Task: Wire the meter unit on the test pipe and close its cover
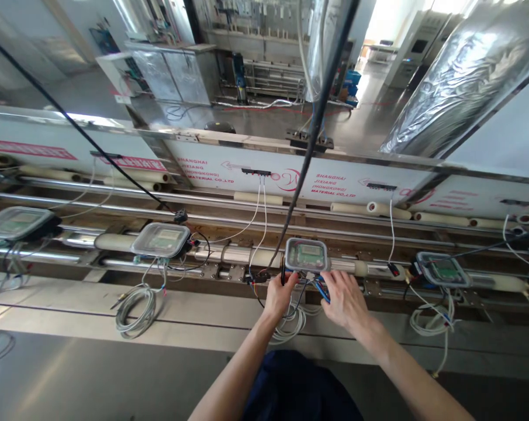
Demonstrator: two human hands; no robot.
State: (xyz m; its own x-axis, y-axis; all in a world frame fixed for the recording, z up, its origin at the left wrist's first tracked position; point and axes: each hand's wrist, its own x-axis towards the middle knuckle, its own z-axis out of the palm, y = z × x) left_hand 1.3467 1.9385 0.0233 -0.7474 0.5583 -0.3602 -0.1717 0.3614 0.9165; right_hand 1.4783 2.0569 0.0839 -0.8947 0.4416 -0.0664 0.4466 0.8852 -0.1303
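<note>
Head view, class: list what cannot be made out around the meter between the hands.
Head view, meter readout: too small, glare on its clear cover.
Head view, wiring at the meter's lower edge: hidden by the left hand and right hand.
Head view, far-left meter: cut off by the picture edge.

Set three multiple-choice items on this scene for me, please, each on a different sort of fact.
1. Which meter sits just above the left hand and right hand?
A) The leftmost
B) The third from the left
C) The rightmost

2. How many clear-covered meters are in view?
A) Two
B) Three
C) Four

3. How does the grey cable below the second meter lie?
A) In a loose coil
B) Pulled straight
C) Wrapped around the rail

Answers:
1. B: the third meter is directly above both hands.
2. C: four stand in a row, from the leftmost meter to the rightmost meter.
3. A: it lies looped on the steel ledge.
</note>
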